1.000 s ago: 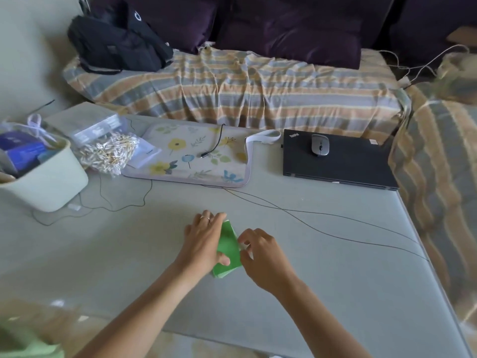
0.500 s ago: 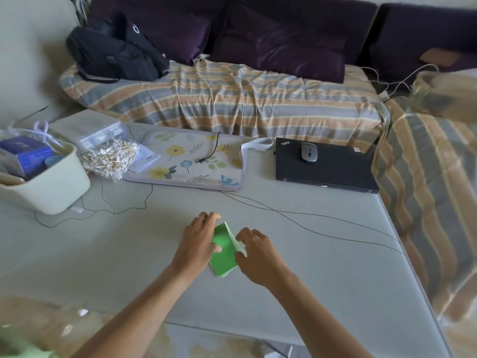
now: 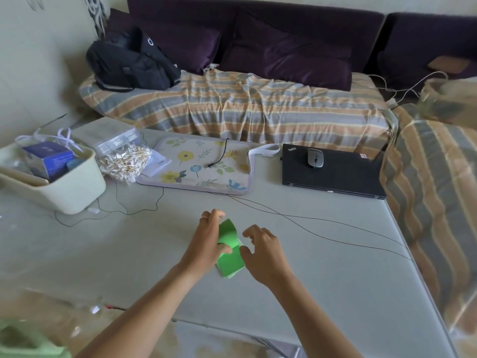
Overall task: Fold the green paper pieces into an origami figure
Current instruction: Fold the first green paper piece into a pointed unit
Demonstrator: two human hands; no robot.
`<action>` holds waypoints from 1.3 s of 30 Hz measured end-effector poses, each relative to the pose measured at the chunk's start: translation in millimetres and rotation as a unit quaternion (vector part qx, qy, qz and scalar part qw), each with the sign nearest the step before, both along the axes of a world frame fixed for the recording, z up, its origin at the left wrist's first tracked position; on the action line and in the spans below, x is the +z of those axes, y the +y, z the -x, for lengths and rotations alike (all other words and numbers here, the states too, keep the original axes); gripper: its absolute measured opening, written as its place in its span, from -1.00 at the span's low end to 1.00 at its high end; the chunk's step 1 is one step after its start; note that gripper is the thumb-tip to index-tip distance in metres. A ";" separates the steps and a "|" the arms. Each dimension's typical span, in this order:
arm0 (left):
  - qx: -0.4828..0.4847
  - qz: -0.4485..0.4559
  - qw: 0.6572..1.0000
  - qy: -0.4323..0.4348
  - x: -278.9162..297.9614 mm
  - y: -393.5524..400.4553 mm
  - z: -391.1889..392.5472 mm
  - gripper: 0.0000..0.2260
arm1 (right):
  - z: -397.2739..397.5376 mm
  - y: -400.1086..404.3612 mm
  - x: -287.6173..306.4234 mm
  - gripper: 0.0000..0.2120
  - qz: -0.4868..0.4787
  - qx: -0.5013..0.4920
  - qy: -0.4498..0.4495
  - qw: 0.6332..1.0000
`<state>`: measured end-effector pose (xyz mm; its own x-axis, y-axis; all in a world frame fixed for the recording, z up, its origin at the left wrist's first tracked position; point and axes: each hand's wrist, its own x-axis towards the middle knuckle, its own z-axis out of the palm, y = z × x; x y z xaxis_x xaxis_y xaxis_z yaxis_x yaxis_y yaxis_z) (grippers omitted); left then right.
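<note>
On the near middle of the grey table (image 3: 322,267), between the person's two hands: green paper (image 3: 230,257), partly folded, several layers lying flat with a paler underside showing at the right edge. Its long axis runs from the near edge of the table away toward the sofa, leaning slightly left at the far end. The far portion lifts off the surface in a curved flap; the near portion lies flat.

Left hand (image 3: 206,241) — set along the paper's left side, thumb pressed across the sheet near its middle, fingers curled up behind the raised flap, so the paper is pinched between them. A ring shows on one finger.

Right hand (image 3: 263,251) — just beside the paper's right edge, fingers loosely curled and spread, holding nothing; whether the thumb tip touches the edge cannot be told.

Also on the table, well apart from the paper:
- closed black laptop (image 3: 333,174) at far right, with a grey mouse (image 3: 315,158) on its lid
- floral mat (image 3: 201,166) at far middle
- bag of cotton swabs (image 3: 124,161)
- cream bin (image 3: 64,187) at far left
- thin dark cables (image 3: 322,223) trailing across the surface
</note>
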<state>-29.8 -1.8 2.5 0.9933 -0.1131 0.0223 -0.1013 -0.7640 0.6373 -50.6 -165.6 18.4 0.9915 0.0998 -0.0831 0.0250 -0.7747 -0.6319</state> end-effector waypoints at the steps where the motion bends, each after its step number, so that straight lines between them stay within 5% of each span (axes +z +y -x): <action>1: 0.004 0.016 1.000 -0.001 4.4 -1.2 -1.0 -0.28 | -1.5 1.0 2.3 -0.59 -0.011 0.000 -0.002 1.000; 4: -0.012 0.029 0.999 -0.001 20.1 -6.7 2.2 -0.20 | -1.5 3.0 7.7 -0.53 -0.068 -0.016 0.004 0.998; 8: -0.024 0.061 0.997 0.048 36.6 -15.4 19.7 -0.11 | 9.5 -2.8 12.0 -0.90 -0.197 -0.085 0.011 0.977; 10: 0.007 0.126 0.988 0.095 43.9 -18.6 30.7 -0.13 | 18.1 -9.2 16.6 -0.93 -0.223 -0.107 0.014 0.969; 16: 0.181 0.396 0.884 0.168 67.3 -29.1 47.6 -0.82 | 33.6 -29.2 30.0 -0.93 -0.278 -0.151 0.035 0.948; 25: 0.204 0.442 0.861 0.149 78.1 -30.1 45.1 -0.94 | 28.9 -22.5 42.4 -0.91 -0.302 -0.167 -0.022 0.938; 32: 0.194 0.415 0.876 0.150 68.3 -14.8 33.2 -0.90 | 20.9 -12.7 37.3 -0.85 -0.274 -0.148 -0.067 0.948; 39: 0.261 0.482 0.821 0.162 63.1 -20.2 28.6 -0.94 | 19.6 -1.6 30.5 -0.81 -0.223 -0.092 -0.121 0.963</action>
